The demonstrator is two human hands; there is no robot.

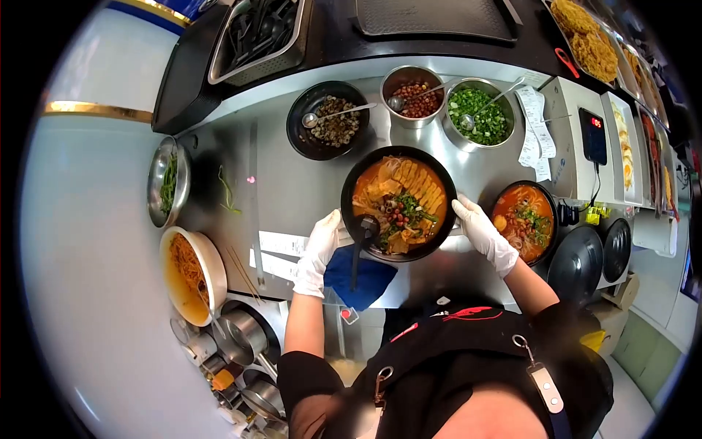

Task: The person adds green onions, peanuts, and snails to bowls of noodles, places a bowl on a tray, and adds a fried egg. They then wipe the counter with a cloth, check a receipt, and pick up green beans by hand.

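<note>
Between my two white-gloved hands is a black bowl point(349, 192) of red noodle soup, topped with sliced golden pieces, greens and peanuts. My left hand point(322, 245) grips its lower left rim, fingers partly hidden by the bowl. On the right side, my right hand point(479, 230) has its thumb at the rim and the other fingers out of sight below. A black spoon point(357, 252) rests in the soup, its handle hanging over the near edge. Below the bowl lies a blue cloth point(365, 282) at the counter's front edge.
Behind stand a black bowl of brown topping point(336, 124), a steel pot of peanuts point(417, 102) and one of chopped scallions point(479, 113). A second soup bowl point(525, 223) sits right. Left are a white noodle bowl point(212, 282) and a steel bowl of greens point(167, 183).
</note>
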